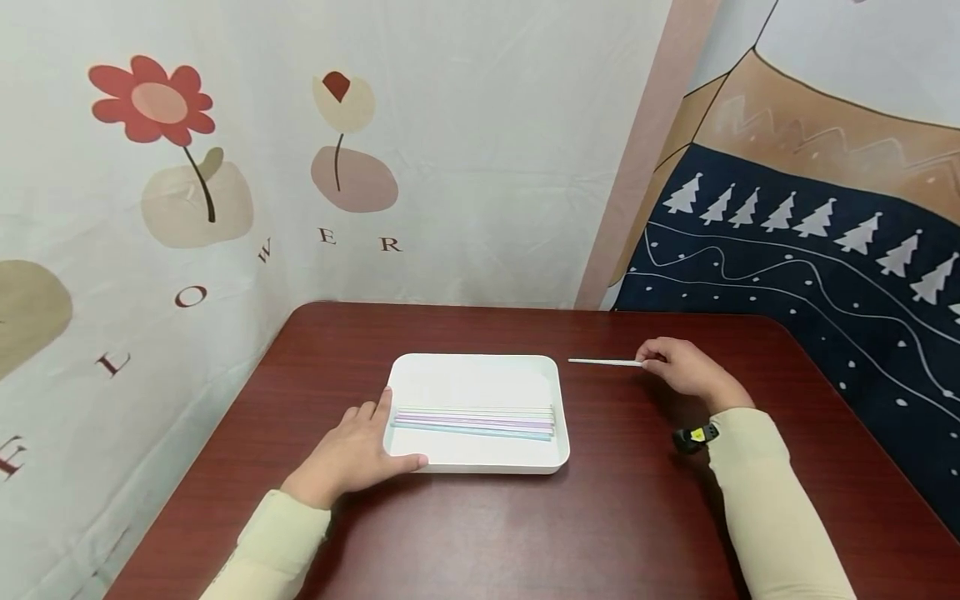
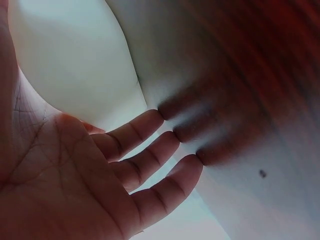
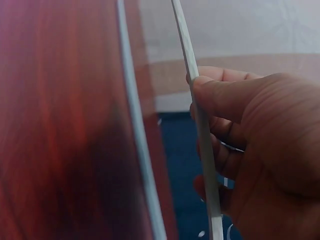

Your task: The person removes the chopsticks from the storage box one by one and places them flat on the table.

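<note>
A white rectangular tray (image 1: 480, 383) lies on the table, with several thin pastel straws (image 1: 474, 422) side by side in it. My left hand (image 1: 352, 454) is spread at the tray's near left corner. Its thumb rests at the front rim and its index finger along the left rim; in the left wrist view the other fingertips (image 2: 187, 167) touch the table. To the right of the tray, my right hand (image 1: 686, 368) pinches a thin white straw-like stick (image 1: 603, 362) between thumb and fingers. The stick (image 3: 206, 140) points left, its tip apart from the tray.
The dark red wooden table (image 1: 495, 533) meets a hanging cloth (image 1: 480, 167) printed with flowers and letters along its back and left. A dark blue cloth (image 1: 750, 225) with white trees hangs at the right. A dark band (image 1: 695, 437) sits on the right wrist.
</note>
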A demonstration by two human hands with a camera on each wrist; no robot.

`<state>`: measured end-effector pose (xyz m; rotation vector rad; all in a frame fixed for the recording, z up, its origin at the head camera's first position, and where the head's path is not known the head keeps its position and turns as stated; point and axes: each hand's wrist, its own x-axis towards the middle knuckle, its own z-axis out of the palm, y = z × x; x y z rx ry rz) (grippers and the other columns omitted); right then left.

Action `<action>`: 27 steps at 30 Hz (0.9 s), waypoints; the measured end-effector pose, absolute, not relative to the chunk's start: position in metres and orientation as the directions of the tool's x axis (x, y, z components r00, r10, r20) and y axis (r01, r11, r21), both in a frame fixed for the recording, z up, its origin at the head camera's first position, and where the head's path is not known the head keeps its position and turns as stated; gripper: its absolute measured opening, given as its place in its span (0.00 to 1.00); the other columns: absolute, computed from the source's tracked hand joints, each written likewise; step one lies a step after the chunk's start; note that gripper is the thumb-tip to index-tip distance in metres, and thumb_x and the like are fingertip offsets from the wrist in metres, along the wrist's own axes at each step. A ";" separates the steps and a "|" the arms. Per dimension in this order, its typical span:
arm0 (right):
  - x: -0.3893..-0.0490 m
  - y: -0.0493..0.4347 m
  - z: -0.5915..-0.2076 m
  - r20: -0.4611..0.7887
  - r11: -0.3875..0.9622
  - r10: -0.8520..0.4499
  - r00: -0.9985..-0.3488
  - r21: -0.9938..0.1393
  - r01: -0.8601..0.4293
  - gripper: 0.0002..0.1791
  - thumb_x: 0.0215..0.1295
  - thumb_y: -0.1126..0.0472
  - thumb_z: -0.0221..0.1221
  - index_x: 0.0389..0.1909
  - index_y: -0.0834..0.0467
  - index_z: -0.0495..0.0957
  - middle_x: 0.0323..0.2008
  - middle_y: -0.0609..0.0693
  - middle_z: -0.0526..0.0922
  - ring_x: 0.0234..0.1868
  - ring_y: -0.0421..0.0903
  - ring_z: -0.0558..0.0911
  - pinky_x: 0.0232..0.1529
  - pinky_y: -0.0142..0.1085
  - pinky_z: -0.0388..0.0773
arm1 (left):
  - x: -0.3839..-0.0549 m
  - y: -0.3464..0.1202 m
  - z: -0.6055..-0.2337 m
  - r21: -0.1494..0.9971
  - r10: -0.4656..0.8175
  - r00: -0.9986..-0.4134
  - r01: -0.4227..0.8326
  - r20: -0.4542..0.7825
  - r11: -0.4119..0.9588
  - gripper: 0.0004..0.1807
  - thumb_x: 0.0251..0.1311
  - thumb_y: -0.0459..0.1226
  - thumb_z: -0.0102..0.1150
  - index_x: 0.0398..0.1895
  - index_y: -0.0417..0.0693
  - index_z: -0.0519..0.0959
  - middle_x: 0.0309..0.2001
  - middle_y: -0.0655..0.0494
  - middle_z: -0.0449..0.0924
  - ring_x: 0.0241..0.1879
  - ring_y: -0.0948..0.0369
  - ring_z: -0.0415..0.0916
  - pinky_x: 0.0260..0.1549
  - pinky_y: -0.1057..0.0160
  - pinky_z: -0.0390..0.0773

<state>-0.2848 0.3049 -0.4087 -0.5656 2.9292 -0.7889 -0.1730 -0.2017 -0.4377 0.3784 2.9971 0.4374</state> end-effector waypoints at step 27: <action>-0.298 0.316 -0.446 0.043 0.816 -0.381 -0.923 -0.453 -0.358 0.06 0.67 0.70 0.59 0.34 0.56 0.81 0.34 0.49 0.79 0.37 0.50 0.74 0.42 0.47 0.71 | -0.173 -0.201 -0.437 0.296 0.234 -0.971 0.209 -0.052 0.932 0.71 0.45 0.76 0.57 0.77 0.33 0.47 0.64 0.37 0.67 0.62 0.39 0.64 0.56 0.44 0.70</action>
